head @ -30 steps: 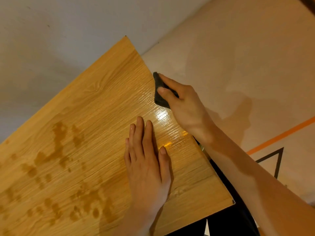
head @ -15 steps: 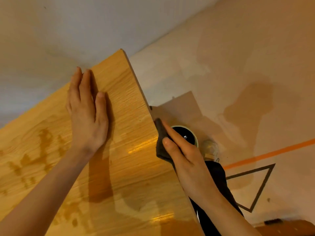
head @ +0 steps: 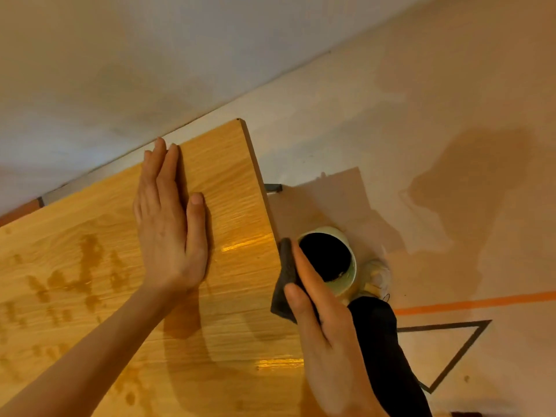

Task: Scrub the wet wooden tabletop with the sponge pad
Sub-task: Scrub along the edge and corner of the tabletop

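The wet wooden bench (head: 99, 296) carried dark water patches. The left hand (head: 168, 224) lay flat on it, its grip spread apart. The right hand (head: 325, 335) had its grip clamped on the dark sponge pad (head: 284, 284) against the bench's right edge, above a pale bucket (head: 349, 278).

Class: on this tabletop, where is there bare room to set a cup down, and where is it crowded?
Free: the dry corner patch between the left hand and the tabletop edge; also the glossy stretch between the two forearms. Crowded: the right edge, where the right hand presses the sponge pad. Wet blotches cover the left side.
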Demonstrator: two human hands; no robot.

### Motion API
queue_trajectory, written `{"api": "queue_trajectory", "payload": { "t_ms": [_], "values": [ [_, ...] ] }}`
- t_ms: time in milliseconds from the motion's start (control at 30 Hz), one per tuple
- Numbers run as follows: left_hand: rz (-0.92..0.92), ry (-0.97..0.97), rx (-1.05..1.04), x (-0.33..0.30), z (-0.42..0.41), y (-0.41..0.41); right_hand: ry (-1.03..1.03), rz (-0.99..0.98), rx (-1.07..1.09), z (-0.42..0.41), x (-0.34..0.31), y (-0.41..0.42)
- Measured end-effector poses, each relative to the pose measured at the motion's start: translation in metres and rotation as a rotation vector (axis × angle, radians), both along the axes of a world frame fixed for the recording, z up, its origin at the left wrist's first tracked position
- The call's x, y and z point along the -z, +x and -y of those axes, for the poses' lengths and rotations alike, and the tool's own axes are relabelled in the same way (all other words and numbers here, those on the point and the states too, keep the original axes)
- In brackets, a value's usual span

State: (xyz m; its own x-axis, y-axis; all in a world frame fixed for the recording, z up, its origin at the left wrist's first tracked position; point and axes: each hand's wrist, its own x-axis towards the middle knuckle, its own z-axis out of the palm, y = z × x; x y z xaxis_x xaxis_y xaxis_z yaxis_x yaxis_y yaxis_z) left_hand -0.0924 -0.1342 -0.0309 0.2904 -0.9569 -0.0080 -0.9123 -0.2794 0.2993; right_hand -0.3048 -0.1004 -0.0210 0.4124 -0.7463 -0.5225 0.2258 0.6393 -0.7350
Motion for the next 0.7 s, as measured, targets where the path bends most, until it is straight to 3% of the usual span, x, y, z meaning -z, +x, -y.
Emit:
{"api": "queue_trajectory", "payload": {
  "t_ms": [300, 533, 700],
  "values": [
    [-0.002, -0.002, -0.012, -0.002, 0.003, -0.003, -0.228, -0.142, -0.034, 0.122, 0.02, 0.068],
    [-0.018, 0.005, -0.03, -0.002, 0.003, -0.002, -0.238, -0.255, -0.006, 0.04, -0.001, 0.036],
    [-0.021, 0.003, -0.024, -0.002, 0.004, -0.001, -0.273, -0.321, -0.057, 0.089, 0.005, 0.06]
  ]
}}
